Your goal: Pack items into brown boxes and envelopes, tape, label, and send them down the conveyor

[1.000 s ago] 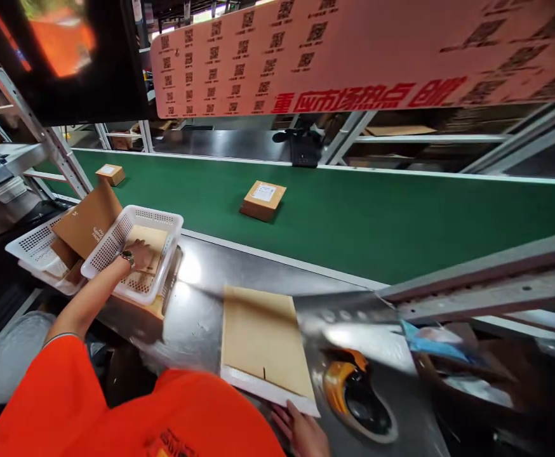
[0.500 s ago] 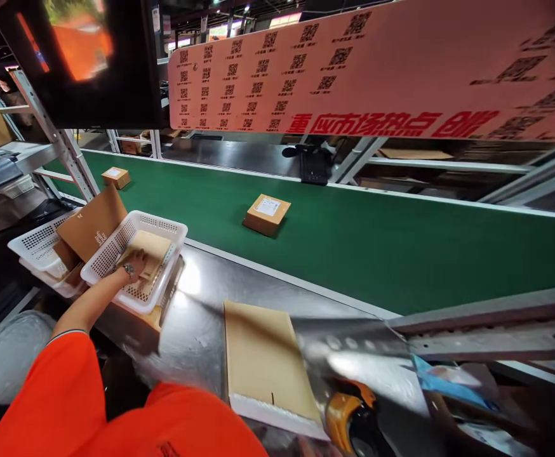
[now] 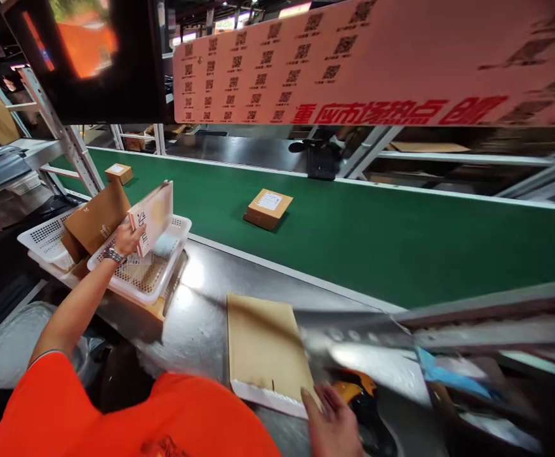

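While your left hand [image 3: 127, 240] grips a pale book [image 3: 157, 212] by its near edge, the book is up on a slant over the white basket [image 3: 171, 263]. Black letters run down the side of the book that faces you. You have a watch [image 3: 114, 254] on that wrist.

Your right hand [image 3: 333, 420] is partly bent, with its thumb at the near right corner of the tan envelope [image 3: 265, 346]. I cannot tell if it pinches the corner. The envelope lies flat on the shiny bench [image 3: 199, 324], with its white strip toward you. A yellow and black tool [image 3: 375, 406] sits just beside that hand, which hides some of it.

Past the bench, a brown box [image 3: 268, 209] with a white label sits on the green belt [image 3: 377, 247]. A smaller box [image 3: 119, 172] sits farther left.
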The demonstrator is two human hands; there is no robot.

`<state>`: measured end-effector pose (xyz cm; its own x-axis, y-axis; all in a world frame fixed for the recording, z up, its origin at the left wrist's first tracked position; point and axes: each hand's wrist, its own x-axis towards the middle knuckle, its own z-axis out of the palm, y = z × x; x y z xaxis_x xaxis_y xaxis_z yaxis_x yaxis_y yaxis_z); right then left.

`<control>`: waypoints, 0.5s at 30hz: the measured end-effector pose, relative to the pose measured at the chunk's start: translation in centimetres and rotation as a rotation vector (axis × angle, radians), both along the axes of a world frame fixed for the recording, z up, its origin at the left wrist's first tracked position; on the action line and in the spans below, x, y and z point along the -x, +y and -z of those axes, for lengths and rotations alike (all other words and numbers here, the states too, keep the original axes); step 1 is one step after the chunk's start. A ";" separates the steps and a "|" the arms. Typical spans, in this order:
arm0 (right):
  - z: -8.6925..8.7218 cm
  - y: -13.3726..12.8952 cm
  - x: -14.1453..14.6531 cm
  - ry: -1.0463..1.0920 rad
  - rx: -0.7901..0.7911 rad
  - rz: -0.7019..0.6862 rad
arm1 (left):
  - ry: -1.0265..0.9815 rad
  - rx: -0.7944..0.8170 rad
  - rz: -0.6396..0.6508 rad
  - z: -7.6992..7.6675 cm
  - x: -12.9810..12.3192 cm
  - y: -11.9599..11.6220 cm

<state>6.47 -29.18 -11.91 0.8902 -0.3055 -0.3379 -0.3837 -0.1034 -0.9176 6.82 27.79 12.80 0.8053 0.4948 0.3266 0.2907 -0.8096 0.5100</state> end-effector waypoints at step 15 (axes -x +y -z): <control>-4.3 -6.3 4.3 0.128 -0.494 0.173 | 0.743 0.753 0.986 16.9 -0.8 -33.2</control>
<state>2.19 -35.45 -7.61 0.7834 -0.2213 -0.5808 -0.4685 0.4039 -0.7858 7.66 -5.38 -4.11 0.7782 -0.4887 -0.3945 0.1658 -0.4460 0.8796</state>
